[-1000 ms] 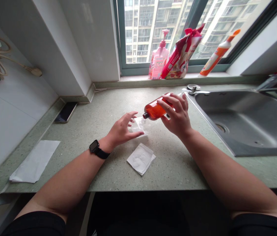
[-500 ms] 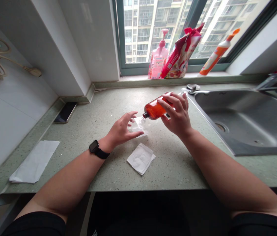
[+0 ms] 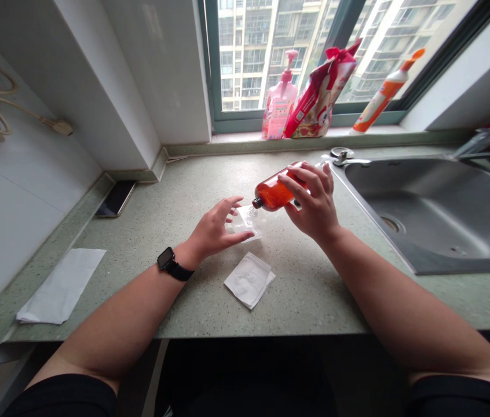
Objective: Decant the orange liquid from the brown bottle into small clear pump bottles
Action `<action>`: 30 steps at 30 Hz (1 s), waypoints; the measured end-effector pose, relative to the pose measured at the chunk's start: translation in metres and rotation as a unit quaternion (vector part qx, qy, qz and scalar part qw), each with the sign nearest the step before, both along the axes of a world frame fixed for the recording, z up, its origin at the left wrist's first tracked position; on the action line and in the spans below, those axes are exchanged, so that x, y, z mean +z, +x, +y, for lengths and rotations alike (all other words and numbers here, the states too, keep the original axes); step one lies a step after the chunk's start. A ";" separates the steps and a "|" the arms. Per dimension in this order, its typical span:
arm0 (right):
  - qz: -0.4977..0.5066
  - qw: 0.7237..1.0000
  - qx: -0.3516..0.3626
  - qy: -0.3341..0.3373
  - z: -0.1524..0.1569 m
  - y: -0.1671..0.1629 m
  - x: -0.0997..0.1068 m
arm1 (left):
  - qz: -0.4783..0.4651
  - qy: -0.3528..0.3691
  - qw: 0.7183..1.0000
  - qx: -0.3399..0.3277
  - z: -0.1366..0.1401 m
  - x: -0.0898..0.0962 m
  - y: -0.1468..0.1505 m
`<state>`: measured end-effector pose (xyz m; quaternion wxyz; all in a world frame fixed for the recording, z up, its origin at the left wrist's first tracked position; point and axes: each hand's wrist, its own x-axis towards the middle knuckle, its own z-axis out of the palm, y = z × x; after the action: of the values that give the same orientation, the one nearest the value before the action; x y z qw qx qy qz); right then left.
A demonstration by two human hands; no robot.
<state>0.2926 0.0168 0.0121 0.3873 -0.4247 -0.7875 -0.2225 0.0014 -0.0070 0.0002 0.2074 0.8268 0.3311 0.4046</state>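
My right hand (image 3: 314, 200) is wrapped round a see-through orange-red bottle (image 3: 273, 192), tilted with its uncapped dark neck pointing down to the left. The neck hangs over a small clear plastic container (image 3: 248, 225) on the counter. Around the left side of that container curves my left hand (image 3: 216, 229), its thumb along the near edge and its fingers on the far side. Rippled glints show inside the container under the neck. A folded white tissue (image 3: 249, 281) lies just in front of it. Part of a small dark object shows behind my right hand, mostly hidden.
A steel sink (image 3: 405, 255) is set into the speckled counter (image 3: 175, 191) at right. At left lie a phone (image 3: 116, 198) and a white paper sheet (image 3: 62, 284). On the windowsill stand a pink pump bottle (image 3: 280, 107), a red bag (image 3: 321, 95) and an orange-white bottle (image 3: 384, 95).
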 end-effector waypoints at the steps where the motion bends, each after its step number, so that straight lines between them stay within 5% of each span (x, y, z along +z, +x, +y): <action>1: 0.001 1.000 0.003 0.006 0.000 0.000 0.000 | 0.000 0.000 1.000 0.000 0.000 0.000 0.000; 30: -0.002 1.000 0.003 0.004 0.001 0.002 0.001 | 0.005 -0.006 1.000 0.000 0.002 -0.002 -0.001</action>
<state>0.2948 0.0177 0.0129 0.3883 -0.4201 -0.7887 -0.2251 0.0008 -0.0053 -0.0023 0.2110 0.8278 0.3344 0.3980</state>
